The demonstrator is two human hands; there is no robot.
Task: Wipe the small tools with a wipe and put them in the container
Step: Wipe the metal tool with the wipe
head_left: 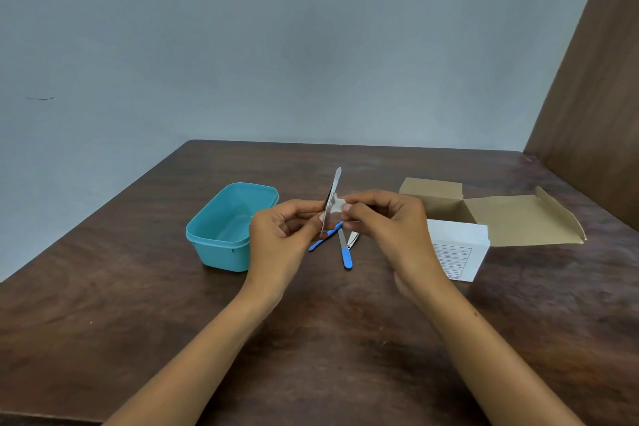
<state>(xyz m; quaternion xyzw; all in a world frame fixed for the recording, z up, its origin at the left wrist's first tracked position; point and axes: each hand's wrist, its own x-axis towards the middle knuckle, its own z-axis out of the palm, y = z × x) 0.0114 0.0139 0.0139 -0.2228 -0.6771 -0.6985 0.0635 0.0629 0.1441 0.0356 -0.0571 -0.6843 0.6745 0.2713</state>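
Two bare forearms — no sleeves, rings or watch.

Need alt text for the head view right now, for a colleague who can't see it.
Above a brown table, the left hand holds metal tweezers upright while the right hand pinches a white wipe against them. A teal container sits left, apparently empty; blue-handled tools lie beneath the hands, and an open cardboard box sits right.

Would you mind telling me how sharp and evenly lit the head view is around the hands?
Head view: soft, even light with only faint shadows on the table; no strong glare, just a dull sheen on the tweezers; the left hand, right hand and wipe look slightly soft; wide-angle bending shows at the table edges.
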